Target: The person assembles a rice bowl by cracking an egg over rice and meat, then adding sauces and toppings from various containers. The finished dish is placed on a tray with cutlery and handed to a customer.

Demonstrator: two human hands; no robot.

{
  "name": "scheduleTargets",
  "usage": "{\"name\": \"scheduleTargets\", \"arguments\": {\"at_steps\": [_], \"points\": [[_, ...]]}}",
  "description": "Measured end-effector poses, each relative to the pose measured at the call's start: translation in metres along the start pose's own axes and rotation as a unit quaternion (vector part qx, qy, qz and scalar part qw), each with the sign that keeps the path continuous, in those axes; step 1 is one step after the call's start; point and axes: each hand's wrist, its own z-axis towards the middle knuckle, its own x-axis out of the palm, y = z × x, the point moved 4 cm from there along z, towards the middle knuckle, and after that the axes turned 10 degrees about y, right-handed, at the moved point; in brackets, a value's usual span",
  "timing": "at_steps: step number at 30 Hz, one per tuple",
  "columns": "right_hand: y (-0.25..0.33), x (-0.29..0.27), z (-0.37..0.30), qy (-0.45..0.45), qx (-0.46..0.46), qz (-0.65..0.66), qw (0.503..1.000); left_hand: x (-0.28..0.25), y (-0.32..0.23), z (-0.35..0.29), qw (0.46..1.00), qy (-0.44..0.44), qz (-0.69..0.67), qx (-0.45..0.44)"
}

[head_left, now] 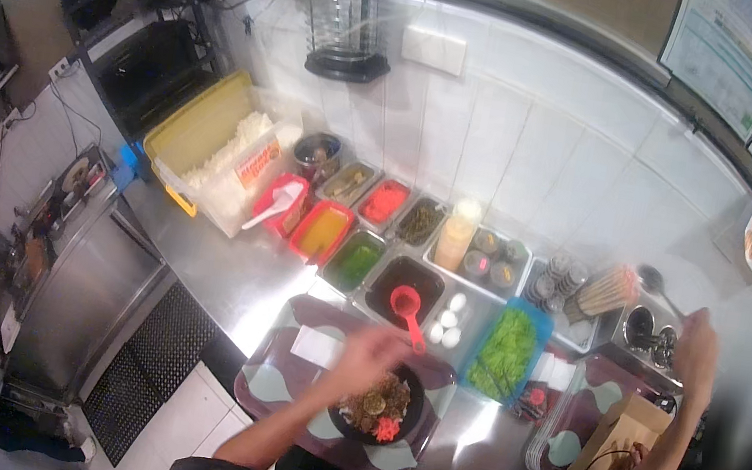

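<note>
Low centre, our left hand (367,357) hangs over the bowl's (414,408) edge; dipping could smear red topping (387,429)! Right hand (699,336), far right: we can't tell either's finger grip.

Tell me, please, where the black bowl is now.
In the head view, the black bowl is below the middle, on the right part of the purple tray, nearer the person than the red ladle and partly hidden by the left hand.
</note>
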Motion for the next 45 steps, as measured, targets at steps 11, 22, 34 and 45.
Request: {"name": "scheduleTargets", "arguments": {"at_steps": [11,22,34,45], "points": [[0.199,0.032,-0.083,0.535,-0.313,0.296,0.727,0.139,-0.068,0.036,0.918,0.084,-0.386,0.026],[-0.188,0.088,0.113,0.052,0.110,0.034,0.992,-0.037,0.013,-0.095,0.972,-0.200,-0.102,-0.072],[-0.180,0.148,0.116,0.264,0.144,-0.026,0.954,-0.067,0.036,-0.140,0.952,-0.272,-0.074,-0.123],[-0.198,0.101,0.108,0.161,0.233,0.017,0.959,-0.065,0.033,-0.146,0.959,-0.256,-0.056,-0.109]]}}
